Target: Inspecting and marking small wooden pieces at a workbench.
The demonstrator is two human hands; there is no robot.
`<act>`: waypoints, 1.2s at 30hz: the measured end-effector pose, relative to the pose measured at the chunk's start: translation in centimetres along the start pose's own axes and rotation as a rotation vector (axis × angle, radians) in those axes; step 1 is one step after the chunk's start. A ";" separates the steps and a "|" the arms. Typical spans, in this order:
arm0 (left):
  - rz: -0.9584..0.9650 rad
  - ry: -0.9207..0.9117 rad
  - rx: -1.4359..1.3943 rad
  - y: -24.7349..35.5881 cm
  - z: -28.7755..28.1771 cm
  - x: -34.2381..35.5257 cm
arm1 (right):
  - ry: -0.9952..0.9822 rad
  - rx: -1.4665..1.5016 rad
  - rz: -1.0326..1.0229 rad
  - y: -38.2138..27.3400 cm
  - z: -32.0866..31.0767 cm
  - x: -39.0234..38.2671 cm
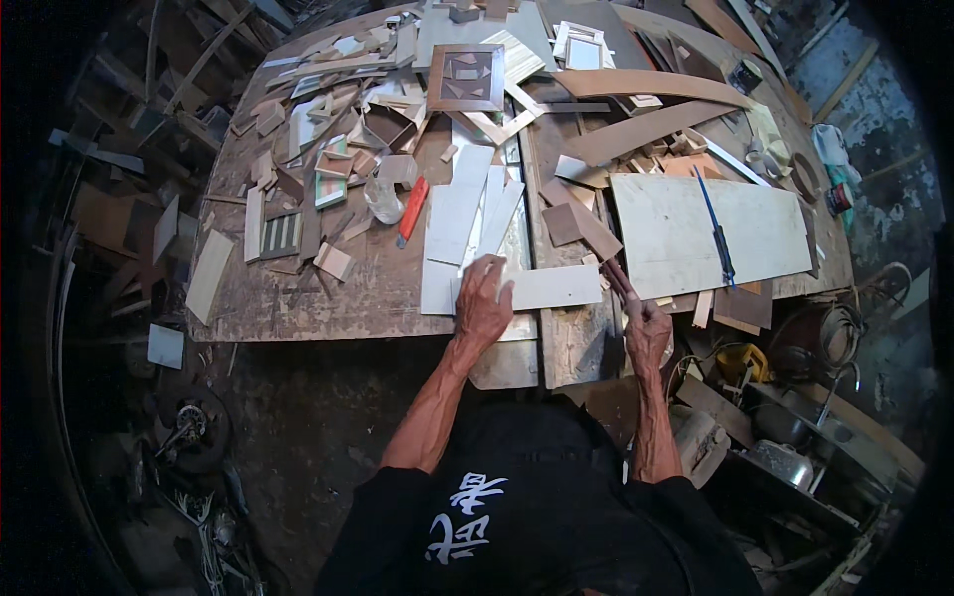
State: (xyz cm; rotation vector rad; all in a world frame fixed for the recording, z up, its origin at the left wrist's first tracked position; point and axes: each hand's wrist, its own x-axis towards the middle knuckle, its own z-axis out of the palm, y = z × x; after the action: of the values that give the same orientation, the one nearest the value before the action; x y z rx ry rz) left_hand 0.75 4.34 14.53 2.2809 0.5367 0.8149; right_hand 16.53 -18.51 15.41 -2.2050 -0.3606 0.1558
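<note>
My left hand lies on a pale flat strip near the front edge of the workbench, fingers stretched and thumb apart. Under and beyond it, several white flat boards overlap lengthwise. My right hand is closed on the near end of a thin dark wood strip, which points away toward some brown wood blocks. To the right of that hand lies a broad pale panel, with a dark-handled, blue-bladed tool across it. The fingertips of my right hand are partly hidden.
A red-handled cutter lies left of the white boards. Wood offcuts and a brown frame crowd the far and left bench. Long curved boards lie at the far right. A metal sink stands low at right.
</note>
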 end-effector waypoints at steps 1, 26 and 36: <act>-0.073 0.018 0.061 -0.7 -0.5 0.5 | -0.003 0.001 0.058 -0.5 0.0 -0.4; -0.418 -0.065 0.067 -1.8 -8.1 0.6 | -0.506 0.492 0.036 -6.2 -5.7 -1.6; -0.402 -0.130 -0.088 1.7 -3.4 1.0 | -1.453 1.112 -1.026 -23.2 -13.7 -4.4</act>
State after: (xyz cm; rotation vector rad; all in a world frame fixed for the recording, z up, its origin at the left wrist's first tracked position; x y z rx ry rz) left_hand -0.55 5.17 18.09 2.0322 0.8449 0.4788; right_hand 10.89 -16.80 42.00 -0.3356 -1.6019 1.0478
